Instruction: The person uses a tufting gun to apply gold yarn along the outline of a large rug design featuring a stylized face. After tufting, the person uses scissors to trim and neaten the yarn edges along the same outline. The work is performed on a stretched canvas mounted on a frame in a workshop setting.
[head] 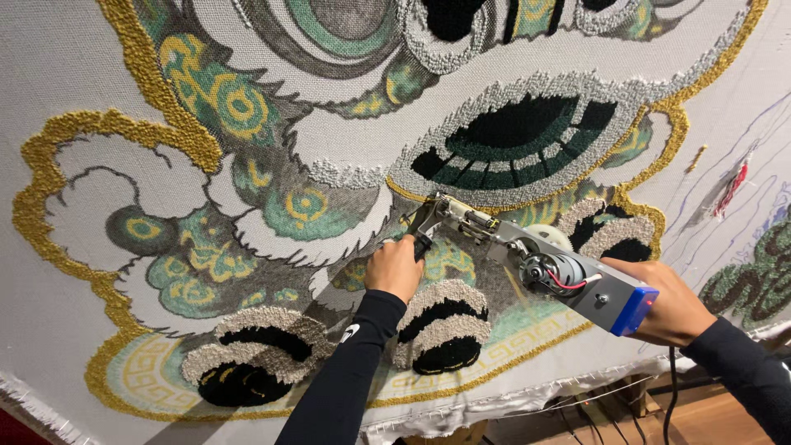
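The left hand (394,268) is closed round the black front handle of the grey metal tufting gun (527,259), knuckles toward the cloth; the right hand (671,301) wraps the rear grip beneath the gun's blue end cap (634,311), fingers mostly hidden behind the body. The gun's long axis runs from lower right up to upper left, its needle tip (437,202) touching the stretched grey backing cloth (49,66) just under the dark green and black tufted mouth patch (515,136). The left hand is nearer the tip. Gold looped outline (651,206) lies just right of the gun; untufted cloth opens left, and the cloth's lower edge (527,400) hangs below both forearms
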